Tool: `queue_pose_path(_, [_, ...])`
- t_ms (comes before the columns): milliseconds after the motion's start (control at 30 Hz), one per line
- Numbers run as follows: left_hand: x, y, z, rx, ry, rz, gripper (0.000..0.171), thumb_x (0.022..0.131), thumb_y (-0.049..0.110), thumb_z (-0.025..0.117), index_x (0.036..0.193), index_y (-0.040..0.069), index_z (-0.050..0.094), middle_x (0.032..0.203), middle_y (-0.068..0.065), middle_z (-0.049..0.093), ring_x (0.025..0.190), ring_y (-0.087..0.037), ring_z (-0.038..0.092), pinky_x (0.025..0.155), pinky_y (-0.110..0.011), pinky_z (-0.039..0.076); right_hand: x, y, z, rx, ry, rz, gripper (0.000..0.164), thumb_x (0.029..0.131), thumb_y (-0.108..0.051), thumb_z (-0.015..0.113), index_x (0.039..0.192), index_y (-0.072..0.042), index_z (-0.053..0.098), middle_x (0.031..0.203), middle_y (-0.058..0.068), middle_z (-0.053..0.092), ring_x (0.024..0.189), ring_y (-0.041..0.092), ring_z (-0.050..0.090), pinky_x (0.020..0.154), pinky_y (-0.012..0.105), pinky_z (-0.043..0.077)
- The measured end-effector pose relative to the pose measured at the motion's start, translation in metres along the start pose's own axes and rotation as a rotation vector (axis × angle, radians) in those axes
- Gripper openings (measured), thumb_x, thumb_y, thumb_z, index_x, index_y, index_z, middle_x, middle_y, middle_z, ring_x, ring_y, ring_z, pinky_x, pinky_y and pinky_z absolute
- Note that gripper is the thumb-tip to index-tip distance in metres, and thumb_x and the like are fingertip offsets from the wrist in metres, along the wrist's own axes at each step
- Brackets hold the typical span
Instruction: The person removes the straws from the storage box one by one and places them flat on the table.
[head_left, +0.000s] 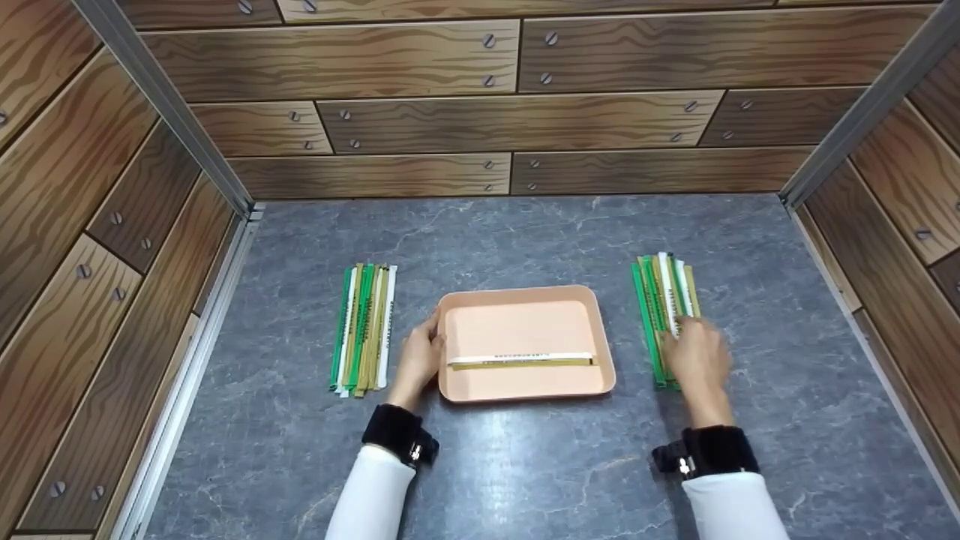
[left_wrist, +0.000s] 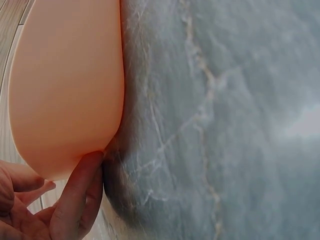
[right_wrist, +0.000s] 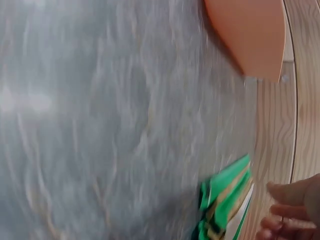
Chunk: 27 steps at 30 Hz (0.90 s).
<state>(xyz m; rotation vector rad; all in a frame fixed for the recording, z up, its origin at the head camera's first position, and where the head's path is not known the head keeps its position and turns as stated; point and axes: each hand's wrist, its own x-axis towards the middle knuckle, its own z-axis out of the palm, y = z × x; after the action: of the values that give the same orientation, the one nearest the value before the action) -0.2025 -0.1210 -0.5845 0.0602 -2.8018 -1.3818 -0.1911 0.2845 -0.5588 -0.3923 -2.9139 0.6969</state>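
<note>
A pink rectangular tray (head_left: 525, 322) sits mid-table with a white wrapped stick (head_left: 521, 358) and a gold one (head_left: 517, 365) lying across it, side by side. My left hand (head_left: 420, 356) holds the tray's left end; in the left wrist view its fingers (left_wrist: 77, 195) press the outer wall low down, with the thumb near the rim. Over the right bundle of long, thin wrapped sticks (head_left: 651, 322), green, white and gold, is my right hand (head_left: 697, 356), slightly blurred. In the right wrist view its fingers (right_wrist: 287, 210) are loosely bent above the bundle, nothing visible between them.
A second bundle of green, white and gold wrapped sticks (head_left: 364, 326) lies left of the tray. Wood-patterned walls (head_left: 420, 60) with metal corner rails (head_left: 180, 127) enclose the grey marbled table (head_left: 517, 465) at the back and sides.
</note>
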Motion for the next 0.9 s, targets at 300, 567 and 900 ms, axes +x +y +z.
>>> queue_pose_path(300, [0.0,0.0,-0.002,-0.003,-0.006,-0.016,0.05,0.095,0.002,0.056,0.145,0.005,0.048,0.129,-0.022,0.059,0.114,-0.04,0.058,0.095,-0.05,0.047,-0.014,-0.054,0.034,0.111,-0.007,-0.538,0.016,0.083,0.0,0.073,0.099,0.0,0.074,0.093,0.014,0.069,0.086,0.032,0.066,0.076,0.047,0.053])
queue_pose_path(567, [0.001,-0.001,-0.001,-0.019,-0.006,-0.042,0.05,0.096,0.003,0.056,0.145,0.007,0.048,0.135,-0.019,0.055,0.118,-0.039,0.055,0.097,-0.05,0.045,-0.028,-0.084,0.061,0.026,-0.139,-0.683,0.017,0.082,0.002,0.073,0.096,-0.006,0.077,0.09,0.006,0.071,0.086,0.025,0.067,0.076,0.041,0.055])
queue_pose_path(900, [0.001,-0.002,0.001,-0.017,-0.008,-0.033,0.05,0.096,0.003,0.056,0.145,0.008,0.049,0.131,-0.021,0.059,0.114,-0.039,0.058,0.095,-0.05,0.046,-0.028,-0.088,0.073,-0.073,-0.175,-0.653,0.011,0.082,-0.006,0.076,0.09,-0.014,0.077,0.085,0.002,0.069,0.082,0.025,0.065,0.068,0.045,0.053])
